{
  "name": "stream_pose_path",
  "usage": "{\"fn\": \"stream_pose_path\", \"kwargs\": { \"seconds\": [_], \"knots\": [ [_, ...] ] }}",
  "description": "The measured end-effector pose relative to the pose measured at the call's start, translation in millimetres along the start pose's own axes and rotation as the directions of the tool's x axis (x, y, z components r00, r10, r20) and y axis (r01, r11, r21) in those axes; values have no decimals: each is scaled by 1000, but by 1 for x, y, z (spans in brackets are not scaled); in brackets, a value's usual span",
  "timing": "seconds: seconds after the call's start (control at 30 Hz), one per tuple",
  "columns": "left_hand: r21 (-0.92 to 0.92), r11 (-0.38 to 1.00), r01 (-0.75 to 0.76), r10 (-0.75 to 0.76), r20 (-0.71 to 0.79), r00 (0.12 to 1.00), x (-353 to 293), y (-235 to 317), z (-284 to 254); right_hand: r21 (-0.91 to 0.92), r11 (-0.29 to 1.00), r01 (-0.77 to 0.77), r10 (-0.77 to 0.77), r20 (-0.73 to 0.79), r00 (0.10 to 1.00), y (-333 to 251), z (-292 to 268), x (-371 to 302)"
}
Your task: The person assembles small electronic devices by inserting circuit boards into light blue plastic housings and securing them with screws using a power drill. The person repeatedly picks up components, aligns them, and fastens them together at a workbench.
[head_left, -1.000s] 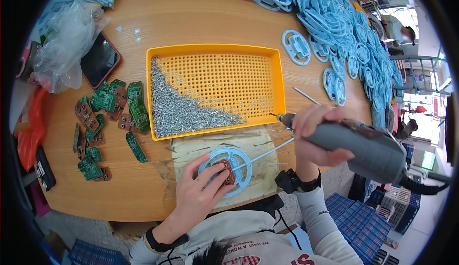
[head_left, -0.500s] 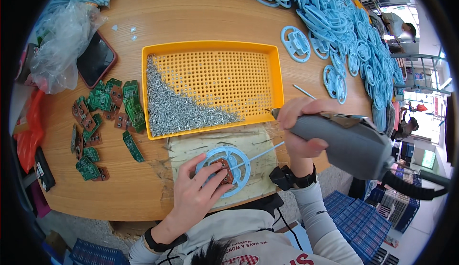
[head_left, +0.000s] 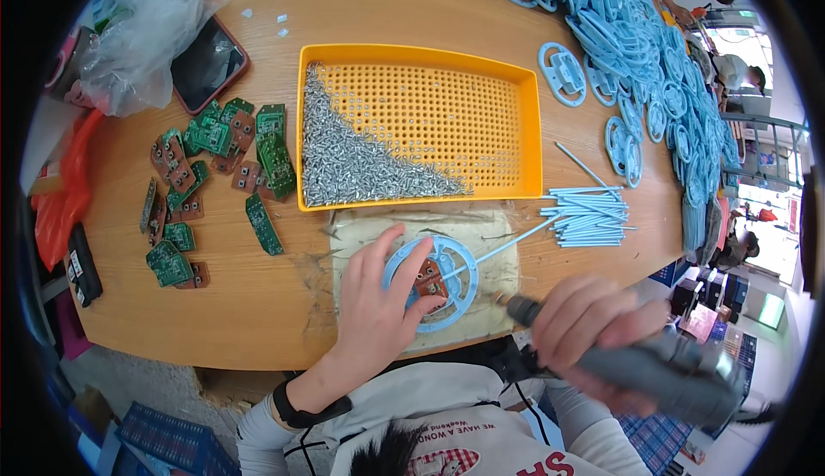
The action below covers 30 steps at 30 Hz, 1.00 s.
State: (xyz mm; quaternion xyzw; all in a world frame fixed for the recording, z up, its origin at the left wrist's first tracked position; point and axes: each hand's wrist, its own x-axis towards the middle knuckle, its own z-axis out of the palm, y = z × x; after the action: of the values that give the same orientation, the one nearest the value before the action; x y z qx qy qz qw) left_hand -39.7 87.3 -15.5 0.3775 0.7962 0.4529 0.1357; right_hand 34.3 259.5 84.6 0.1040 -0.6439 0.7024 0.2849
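Note:
My left hand (head_left: 374, 308) rests over a round light-blue plastic wheel frame (head_left: 471, 291), its index finger and thumb closed on the frame and the small brown circuit board (head_left: 432, 280) inside it. A thin light-blue rod (head_left: 516, 241) sticks out from the frame toward the upper right. The frame lies on a worn pale mat (head_left: 494, 227). In my right hand (head_left: 589, 326) is a dark grey electric screwdriver (head_left: 666, 373), its bit tip just right of the frame and apart from it. Motion blurs the tool and the hand.
Beyond the mat stands a yellow perforated tray (head_left: 530, 132) with many small screws (head_left: 361, 167). Green and brown circuit boards (head_left: 206, 132) lie to its left, near a phone (head_left: 206, 64). Light-blue rods (head_left: 589, 218) and a heap of wheel frames (head_left: 636, 46) lie right.
My right hand has brought the screwdriver down from beside the tray to the right of the wheel frame, uncovering the rods. My left fingers have shifted on the frame. The whole view has moved slightly.

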Motion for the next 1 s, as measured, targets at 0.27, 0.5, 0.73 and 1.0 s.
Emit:
{"fn": "stream_pose_path", "kwargs": {
  "seconds": [0.27,0.5,0.73,1.0],
  "knots": [
    [-54,988,148,-140,131,981,3,5,-2,-68,995,67,-56,156,986,27,34,-35],
    [-55,988,143,-135,129,982,3,4,-3,-55,998,29,-19,178,984,27,34,-38],
    [-50,992,120,-112,132,985,4,3,-3,-14,1000,4,1,334,943,25,32,-43],
    [-90,983,159,-148,116,982,2,4,-1,-39,999,20,-7,305,952,25,36,-45]
  ]
}}
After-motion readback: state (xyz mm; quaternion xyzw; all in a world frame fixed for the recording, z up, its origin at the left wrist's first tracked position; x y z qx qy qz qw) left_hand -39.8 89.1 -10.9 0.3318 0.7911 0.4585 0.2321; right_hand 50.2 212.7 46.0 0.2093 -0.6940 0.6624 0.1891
